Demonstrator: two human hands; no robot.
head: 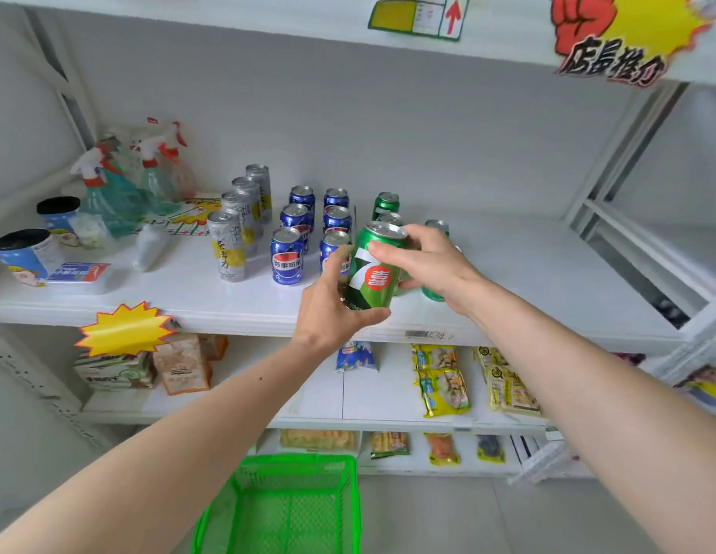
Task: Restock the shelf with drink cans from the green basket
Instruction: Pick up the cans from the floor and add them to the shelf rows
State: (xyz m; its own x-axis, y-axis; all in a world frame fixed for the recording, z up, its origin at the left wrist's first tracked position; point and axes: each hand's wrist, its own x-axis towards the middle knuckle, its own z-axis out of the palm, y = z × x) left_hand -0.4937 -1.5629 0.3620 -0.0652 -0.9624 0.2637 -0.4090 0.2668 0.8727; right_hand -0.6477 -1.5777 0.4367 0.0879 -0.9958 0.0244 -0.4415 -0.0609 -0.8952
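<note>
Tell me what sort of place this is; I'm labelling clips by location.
Most likely a small shop: white shelf with rows of drink cans, a yellow promo starburst, and packaged snacks below.

Bare shelf (548, 269) lay open right of the green cans (386, 203). Blue cans (286, 255) and silver cans (230, 245) crowded the left, spray bottles (108, 193) beyond.

2 bare arms show, 1 from each lower side; no sleeves cover them as far as can be seen; the left hand (332, 309) wears no glove, ring or watch; the right hand (428, 261) is bare too, with no band at the wrist; the nails look short and plain; 1 small dark dot sits on the left forearm.
</note>
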